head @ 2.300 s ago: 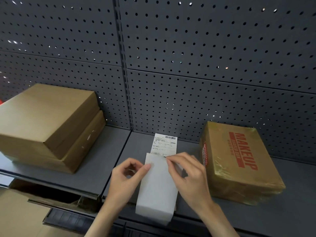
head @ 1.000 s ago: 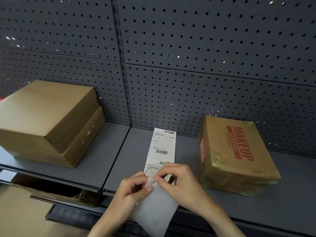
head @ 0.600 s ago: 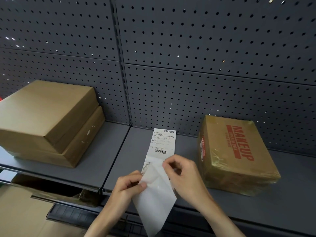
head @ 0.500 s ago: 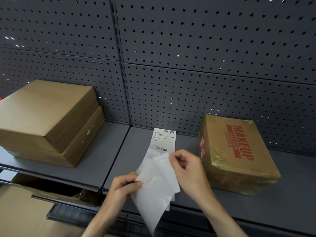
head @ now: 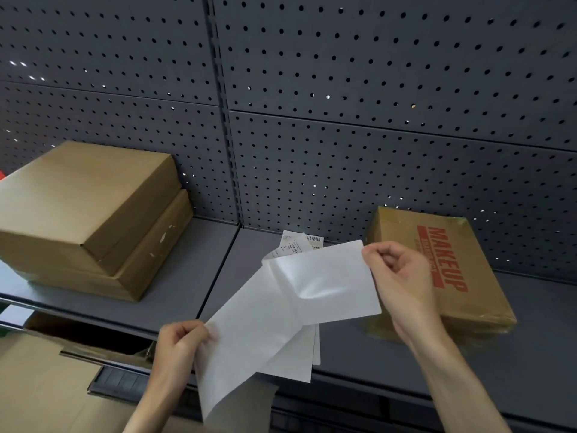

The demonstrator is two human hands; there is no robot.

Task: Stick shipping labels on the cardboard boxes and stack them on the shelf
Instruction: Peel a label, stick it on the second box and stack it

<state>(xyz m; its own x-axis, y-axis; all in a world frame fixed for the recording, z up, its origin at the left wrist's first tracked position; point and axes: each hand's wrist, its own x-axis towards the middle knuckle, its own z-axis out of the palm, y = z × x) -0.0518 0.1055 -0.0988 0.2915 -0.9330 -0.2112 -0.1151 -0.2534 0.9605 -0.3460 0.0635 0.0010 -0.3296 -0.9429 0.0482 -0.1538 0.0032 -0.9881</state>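
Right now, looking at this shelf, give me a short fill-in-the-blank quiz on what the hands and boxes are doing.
1. The right hand pinches a corner of the shipping label, while the ____ hand grips the backing paper.
2. The red word printed on the taped box reads ____.
3. On the left of the shelf, ____ plain cardboard boxes sit stacked.
4. Behind the shelf stands a dark ____ panel.

Missing words: left; MAKEUP; two; perforated

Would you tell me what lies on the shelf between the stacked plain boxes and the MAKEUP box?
In the head view, the label sheets held by both hands, over bare shelf.
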